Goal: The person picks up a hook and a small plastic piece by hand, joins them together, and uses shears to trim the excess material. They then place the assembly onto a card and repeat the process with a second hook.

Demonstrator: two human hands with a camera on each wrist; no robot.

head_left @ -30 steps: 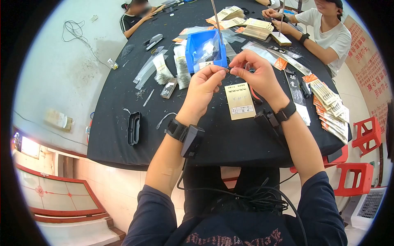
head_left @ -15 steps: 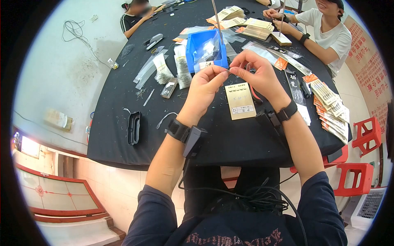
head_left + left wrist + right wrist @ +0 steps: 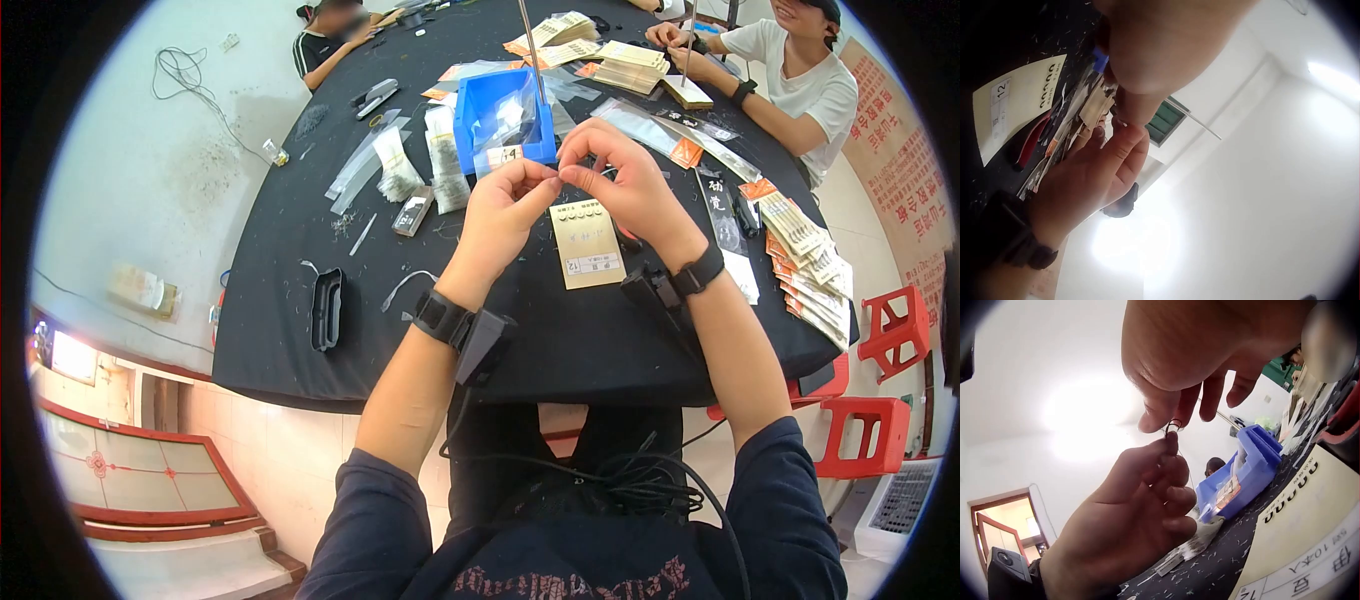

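My left hand (image 3: 505,210) and right hand (image 3: 625,185) meet fingertip to fingertip in front of the blue bin (image 3: 463,135). In the right wrist view, a tiny dark fish hook (image 3: 1174,424) shows at the pinched thumb and finger of both hands. A fine line hangs near it; most of it is hidden by the fingers. Below the hands lies a cream card (image 3: 590,262) marked 12, with several dark hooks along its top edge. A red-handled tool (image 3: 1034,142) lies beside the card, mostly covered by the right hand in the head view.
Bundles of clear sleeves (image 3: 398,170), a small clear box (image 3: 412,212) and a black tray (image 3: 326,310) stand to the left. Fanned cards (image 3: 810,260) lie at the right edge, more card stacks (image 3: 630,70) farther back. A thin metal rod (image 3: 530,45) rises behind the bin. Other people sit across the table.
My left hand and forearm have shifted slightly right, the wrist turning a little. The fingertips stay together; less of the red handle shows beside the right hand.
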